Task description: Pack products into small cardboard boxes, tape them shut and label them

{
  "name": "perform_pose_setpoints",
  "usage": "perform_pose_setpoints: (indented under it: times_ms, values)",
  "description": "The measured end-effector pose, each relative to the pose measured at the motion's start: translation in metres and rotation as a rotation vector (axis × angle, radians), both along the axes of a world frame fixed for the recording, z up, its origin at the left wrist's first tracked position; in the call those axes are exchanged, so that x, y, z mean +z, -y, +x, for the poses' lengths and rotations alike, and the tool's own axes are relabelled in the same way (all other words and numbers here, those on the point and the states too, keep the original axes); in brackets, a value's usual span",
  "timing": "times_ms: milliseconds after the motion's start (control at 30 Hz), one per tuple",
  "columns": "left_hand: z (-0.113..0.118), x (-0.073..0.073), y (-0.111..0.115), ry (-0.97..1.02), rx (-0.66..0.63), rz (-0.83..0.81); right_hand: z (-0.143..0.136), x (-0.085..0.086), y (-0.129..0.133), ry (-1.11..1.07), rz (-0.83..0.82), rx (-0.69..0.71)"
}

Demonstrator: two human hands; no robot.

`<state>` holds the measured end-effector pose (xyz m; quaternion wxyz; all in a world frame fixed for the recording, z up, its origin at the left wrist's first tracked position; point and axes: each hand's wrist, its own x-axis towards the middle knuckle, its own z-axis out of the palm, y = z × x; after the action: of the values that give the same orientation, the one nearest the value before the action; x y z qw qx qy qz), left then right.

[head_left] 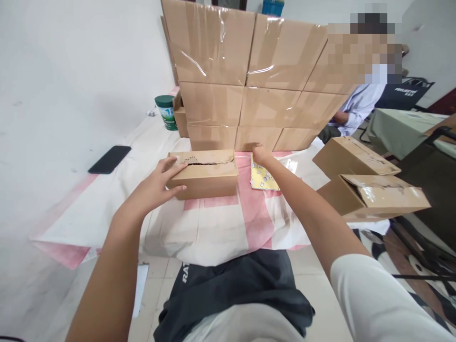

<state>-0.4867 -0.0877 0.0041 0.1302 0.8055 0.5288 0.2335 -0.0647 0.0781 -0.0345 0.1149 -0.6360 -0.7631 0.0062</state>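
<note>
A small cardboard box (210, 186) lies on the cloth in front of me, with a ragged tear along its taped top. My left hand (160, 183) grips its left end, fingers over the top and thumb against the front side. To the right of the box, my right hand (261, 155) is closed at the upper edge of a yellow patterned sheet (263, 178). Its fingertips are hidden, so I cannot tell whether it holds the sheet or something else. A clear plastic piece (290, 165) shows beside the sheet, partly behind my forearm.
Stacked cardboard boxes (245, 61) form a wall at the back. A black phone (109, 159) and a green tub (166, 113) are on the left. Two more boxes (356, 154) stand at the right edge of the pink-and-white cloth (213, 232). Another person (366, 102) sits behind.
</note>
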Motion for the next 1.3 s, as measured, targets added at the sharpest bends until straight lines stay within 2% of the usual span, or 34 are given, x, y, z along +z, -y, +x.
perform_pose_setpoints:
  times_ms: [100,200,300,367,433,500,633,767,867,967,1067,1167,1300]
  values:
    - [0.0,0.0,0.001,0.012,-0.005,0.001,-0.001,0.01,0.006,0.005,0.016,-0.124]
    - [0.002,0.001,0.002,0.011,-0.004,-0.01,-0.001,0.026,0.012,-0.05,0.163,-0.198]
    - [0.003,0.002,0.004,0.019,-0.008,-0.004,-0.001,0.038,0.02,-0.318,0.348,-0.2]
    - [0.001,0.0,0.005,0.055,-0.02,0.004,-0.004,0.04,0.033,-0.568,0.383,-0.171]
    - [-0.001,-0.005,0.006,0.135,0.011,0.047,-0.01,0.037,0.052,-0.789,0.362,-0.144]
    - [-0.003,-0.012,0.006,0.26,0.097,0.129,-0.017,0.029,0.076,-0.957,0.32,-0.128]
    - [0.002,-0.028,0.003,0.443,0.194,0.238,-0.04,0.009,0.115,-1.172,0.234,-0.146]
    - [0.021,-0.048,-0.001,0.551,0.241,0.268,-0.08,-0.003,0.136,-1.282,0.139,-0.103]
    - [0.035,-0.066,-0.002,0.599,0.263,0.267,-0.107,-0.009,0.148,-1.311,-0.017,-0.013]
    - [0.039,-0.077,-0.001,0.587,0.277,0.27,-0.118,-0.015,0.162,-1.352,-0.173,0.015]
    - [0.037,-0.08,0.0,0.59,0.27,0.282,-0.119,-0.018,0.175,-1.388,-0.245,0.01]
    - [0.033,-0.083,-0.002,0.628,0.254,0.261,-0.116,-0.016,0.184,-1.441,-0.227,0.01]
    - [0.029,-0.089,-0.003,0.718,0.199,0.22,-0.11,-0.01,0.19,-1.504,0.031,-0.162]
